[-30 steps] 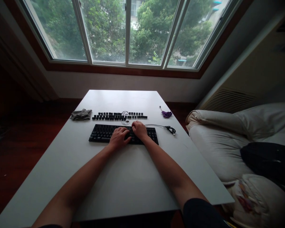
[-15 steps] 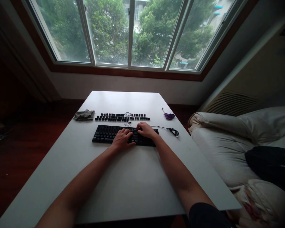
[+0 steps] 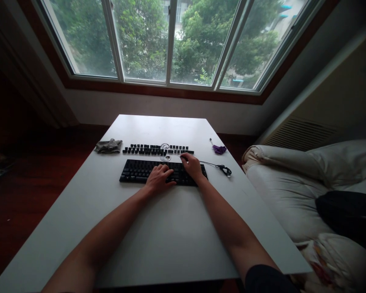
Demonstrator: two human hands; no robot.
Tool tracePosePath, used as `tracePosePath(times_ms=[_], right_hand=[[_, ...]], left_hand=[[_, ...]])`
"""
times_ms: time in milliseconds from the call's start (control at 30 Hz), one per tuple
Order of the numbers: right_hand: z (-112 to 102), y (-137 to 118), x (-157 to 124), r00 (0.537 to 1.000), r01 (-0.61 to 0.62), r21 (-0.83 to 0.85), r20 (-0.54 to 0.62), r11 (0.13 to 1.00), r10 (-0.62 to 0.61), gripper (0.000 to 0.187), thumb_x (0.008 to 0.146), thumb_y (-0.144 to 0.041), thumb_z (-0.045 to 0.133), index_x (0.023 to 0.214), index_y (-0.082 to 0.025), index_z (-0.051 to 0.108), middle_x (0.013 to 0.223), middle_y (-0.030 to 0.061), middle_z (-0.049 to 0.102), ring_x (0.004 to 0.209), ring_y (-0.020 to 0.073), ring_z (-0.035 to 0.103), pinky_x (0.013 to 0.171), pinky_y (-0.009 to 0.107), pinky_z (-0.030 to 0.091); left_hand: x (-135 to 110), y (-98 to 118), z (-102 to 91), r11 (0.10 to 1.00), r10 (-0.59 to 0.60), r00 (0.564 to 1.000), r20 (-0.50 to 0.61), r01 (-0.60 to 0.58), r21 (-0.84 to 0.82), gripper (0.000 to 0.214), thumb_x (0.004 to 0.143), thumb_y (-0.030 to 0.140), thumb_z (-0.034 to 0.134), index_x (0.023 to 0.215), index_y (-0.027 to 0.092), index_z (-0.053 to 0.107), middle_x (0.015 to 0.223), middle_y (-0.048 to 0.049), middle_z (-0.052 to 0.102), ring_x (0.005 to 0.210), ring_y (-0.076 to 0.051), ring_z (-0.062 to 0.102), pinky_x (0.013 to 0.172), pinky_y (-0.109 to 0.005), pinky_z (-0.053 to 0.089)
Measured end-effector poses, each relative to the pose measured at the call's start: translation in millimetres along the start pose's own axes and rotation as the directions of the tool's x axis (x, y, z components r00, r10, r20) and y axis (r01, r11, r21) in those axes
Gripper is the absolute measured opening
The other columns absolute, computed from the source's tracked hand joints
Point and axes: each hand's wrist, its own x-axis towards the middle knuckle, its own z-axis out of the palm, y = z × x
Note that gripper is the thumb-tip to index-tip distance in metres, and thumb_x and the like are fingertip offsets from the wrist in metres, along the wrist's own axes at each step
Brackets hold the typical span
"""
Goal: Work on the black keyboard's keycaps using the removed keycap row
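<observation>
the black keyboard (image 3: 136, 170) lies midway across the white bench (image 3: 167, 232). the left hand (image 3: 159, 179) rests on it, fingers loosely spread and empty; the right hand (image 3: 191, 165) is over its two o'clock part, fingers nearly together, whether on anything i cannot tell. loose keycaps (image 3: 151, 151) sit in rows at twelve, a grey cloth (image 3: 109, 146) at ten.

Lit by a window (image 3: 146, 44) beyond the far edge of a white table (image 3: 173, 240). Floored in reddish wood (image 3: 27, 195) off the left edge, with a sofa (image 3: 280, 199) off the right.
</observation>
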Motion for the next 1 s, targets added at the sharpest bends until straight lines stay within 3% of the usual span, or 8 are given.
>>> tracePosePath(times_ms=[100,233,333,433,600,733,1000], right_hand=[[-3,-2,2,0.995,-0.017,0.155,-0.098,0.988,0.033,0.028,0.095,-0.035,0.049,0.112,-0.022,0.068,0.107,0.0076,0.073,0.094,0.0224,0.068,0.089,0.034,0.051],[-1,-4,4,0.984,-0.115,0.374,-0.084,0.92,0.157,0.039,0.094,-0.04,0.052,0.128,-0.025,0.058,0.086,0.0017,0.073,0.062,0.016,0.063,0.067,0.029,0.052],[6,-3,5,0.972,-0.164,0.556,-0.048,0.815,0.228,0.034,0.091,-0.046,0.053,0.118,-0.025,0.056,0.086,0.0003,0.073,0.051,0.0118,0.057,0.054,0.025,0.048],[15,0,6,0.967,-0.199,0.679,0.02,0.707,0.253,0.03,0.09,-0.048,0.053,0.104,-0.023,0.058,0.089,0.0025,0.073,0.054,0.0116,0.06,0.054,0.024,0.048],[22,7,5,0.962,-0.199,0.821,0.06,0.535,0.267,0.029,0.091,-0.041,0.047,0.109,-0.022,0.057,0.098,0.0052,0.072,0.068,0.0148,0.068,0.062,0.028,0.053],[22,11,6,0.965,-0.173,0.806,0.023,0.566,0.262,0.034,0.083,-0.038,0.059,0.112,-0.022,0.056,0.101,0.0055,0.072,0.077,0.0166,0.07,0.064,0.026,0.052],[30,3,3,0.968,-0.229,0.605,0.056,0.763,0.246,0.034,0.087,-0.052,0.059,0.104,-0.022,0.062,0.071,-0.0003,0.069,0.064,0.017,0.066,0.065,0.029,0.053]], left_hand=[[1,-2,2.3,1.0,0.012,1.0,-0.005,-0.012,-0.004,0.048,0.084,0.053,0.071,0.125,0.028,0.066,0.113,-0.0083,0.06,0.105,-0.027,0.052,0.092,-0.043,0.043],[2,-3,4.1,1.0,0.02,1.0,-0.014,-0.02,-0.009,0.047,0.085,0.053,0.071,0.125,0.029,0.068,0.112,-0.0082,0.06,0.104,-0.027,0.052,0.091,-0.043,0.043],[2,-3,4.3,1.0,0.024,1.0,-0.016,-0.024,-0.018,0.044,0.086,0.052,0.07,0.124,0.03,0.069,0.113,-0.0082,0.061,0.104,-0.026,0.053,0.091,-0.043,0.043],[3,-2,4.7,0.998,0.049,0.999,-0.012,-0.05,-0.034,0.041,0.087,0.048,0.07,0.124,0.03,0.068,0.117,-0.008,0.061,0.108,-0.026,0.053,0.094,-0.044,0.044],[2,8,9.5,0.996,0.068,0.997,-0.023,-0.069,-0.05,0.037,0.089,0.04,0.067,0.124,0.027,0.066,0.127,-0.0087,0.061,0.117,-0.028,0.053,0.099,-0.045,0.044],[-1,19,13.3,0.998,0.058,0.997,-0.049,-0.059,-0.035,0.035,0.092,0.032,0.062,0.126,0.025,0.063,0.13,-0.0107,0.059,0.12,-0.029,0.053,0.103,-0.048,0.043],[1,20,13.5,0.999,0.027,0.998,-0.056,-0.029,-0.041,0.036,0.089,0.03,0.063,0.124,0.025,0.063,0.127,-0.0107,0.06,0.119,-0.03,0.053,0.103,-0.048,0.043]])
